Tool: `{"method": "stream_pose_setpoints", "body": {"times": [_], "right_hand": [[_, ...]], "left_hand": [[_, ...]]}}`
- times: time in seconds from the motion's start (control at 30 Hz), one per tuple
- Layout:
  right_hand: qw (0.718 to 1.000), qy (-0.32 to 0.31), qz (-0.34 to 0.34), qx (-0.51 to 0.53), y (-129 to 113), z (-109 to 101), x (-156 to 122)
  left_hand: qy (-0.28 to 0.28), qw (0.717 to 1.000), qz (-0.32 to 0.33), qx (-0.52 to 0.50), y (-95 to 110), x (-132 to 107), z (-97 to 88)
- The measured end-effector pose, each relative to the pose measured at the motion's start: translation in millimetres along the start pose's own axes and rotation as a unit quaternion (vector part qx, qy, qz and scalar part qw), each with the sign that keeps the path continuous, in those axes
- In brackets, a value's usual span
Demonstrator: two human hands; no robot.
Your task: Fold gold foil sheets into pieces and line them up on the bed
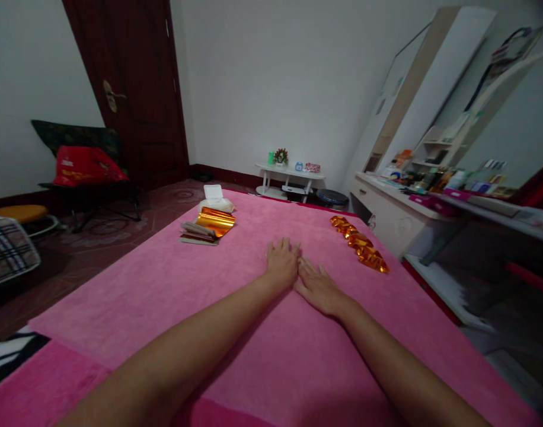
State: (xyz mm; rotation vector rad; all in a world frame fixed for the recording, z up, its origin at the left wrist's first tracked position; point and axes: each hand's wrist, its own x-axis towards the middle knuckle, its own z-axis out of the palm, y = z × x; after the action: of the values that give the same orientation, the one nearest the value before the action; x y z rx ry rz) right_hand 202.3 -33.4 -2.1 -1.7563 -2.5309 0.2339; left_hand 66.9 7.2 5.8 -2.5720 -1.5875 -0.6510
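My left hand (283, 262) lies flat on the pink cloth (173, 296), fingers stretched forward. Right beside it, my right hand (319, 287) rests flat too, its fingertips close against the left hand. Neither hand holds anything. Beyond and to the left sit shiny gold foil sheets (217, 222) with a stack of greyish-brown sheets (198, 233) next to them. On the right, a row of folded gold foil pieces (359, 243) runs along the cloth, apart from my right hand.
Behind the foil stands a white pack with a raised lid (213, 193). A dressing table (387, 201) crowded with bottles lines the right side. A low white table (289, 172) is by the far wall. A chair holds a red bag (87, 167) at left, near a dark door (133, 89).
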Motion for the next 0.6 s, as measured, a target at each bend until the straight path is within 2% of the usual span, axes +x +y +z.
{"method": "stream_pose_setpoints", "body": {"times": [0.07, 0.17, 0.43, 0.53, 0.6], "right_hand": [[1.0, -0.006, 0.003, -0.003, 0, 0, 0], [1.0, -0.005, 0.006, -0.002, -1, 1, 2], [1.0, -0.019, 0.009, 0.003, 2, -2, 0], [1.0, -0.005, 0.027, 0.002, -16, -7, 0], [0.999, 0.036, 0.006, 0.011, -38, -8, 3]], "left_hand": [[-0.016, 0.999, -0.042, 0.002, -4, 0, 14.3], [-0.018, 0.997, -0.069, 0.002, -15, -3, 21.7], [-0.058, 0.994, -0.095, 0.021, -50, -23, 3.7], [-0.068, 0.992, -0.105, 0.024, -56, -27, 0.2], [-0.078, 0.99, -0.112, 0.028, -57, -26, 0.0]]}}
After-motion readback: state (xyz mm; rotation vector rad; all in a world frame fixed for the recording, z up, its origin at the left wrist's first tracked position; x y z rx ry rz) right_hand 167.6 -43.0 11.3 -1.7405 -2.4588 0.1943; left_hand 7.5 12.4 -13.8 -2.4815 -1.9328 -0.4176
